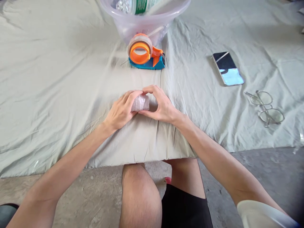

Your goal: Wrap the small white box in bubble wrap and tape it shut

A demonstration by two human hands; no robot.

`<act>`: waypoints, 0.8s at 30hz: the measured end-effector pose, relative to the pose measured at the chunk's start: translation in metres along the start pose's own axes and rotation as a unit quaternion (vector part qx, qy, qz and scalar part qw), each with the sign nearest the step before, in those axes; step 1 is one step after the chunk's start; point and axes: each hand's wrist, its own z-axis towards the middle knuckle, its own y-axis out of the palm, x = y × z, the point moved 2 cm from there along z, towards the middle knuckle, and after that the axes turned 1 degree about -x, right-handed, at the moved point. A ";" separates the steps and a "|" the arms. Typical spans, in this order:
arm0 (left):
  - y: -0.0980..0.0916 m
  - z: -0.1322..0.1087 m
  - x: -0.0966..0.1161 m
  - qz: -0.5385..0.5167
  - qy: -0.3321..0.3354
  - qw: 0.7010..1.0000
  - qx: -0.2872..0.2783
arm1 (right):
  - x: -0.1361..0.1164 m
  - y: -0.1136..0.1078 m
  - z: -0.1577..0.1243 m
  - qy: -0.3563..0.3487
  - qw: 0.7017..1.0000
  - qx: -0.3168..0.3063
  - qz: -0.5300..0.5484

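Observation:
A small bundle in clear bubble wrap (140, 103) is held just above or on the cloth near the front of the table; what is inside it cannot be made out. My left hand (122, 108) is closed round its left side, fingers over the top and thumb below. From the right, my right hand (161, 104) curves in with thumb and fingertips touching the bundle's upper and lower edges. A gap shows between its palm and the bundle. Beyond the hands stands an orange and blue tape dispenser (146, 53) with a roll of clear tape.
A translucent plastic basin (147, 22) holding a green-labelled bottle (140, 5) stands at the back. To the right lie a phone (228, 69) and a pair of glasses (270, 115). The pale cloth (71, 79) is wrinkled and hangs at the table's front edge.

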 end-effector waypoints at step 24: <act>-0.013 0.003 0.015 0.023 0.096 0.991 0.093 | -0.003 -0.002 -0.011 -0.051 0.997 0.035 0.036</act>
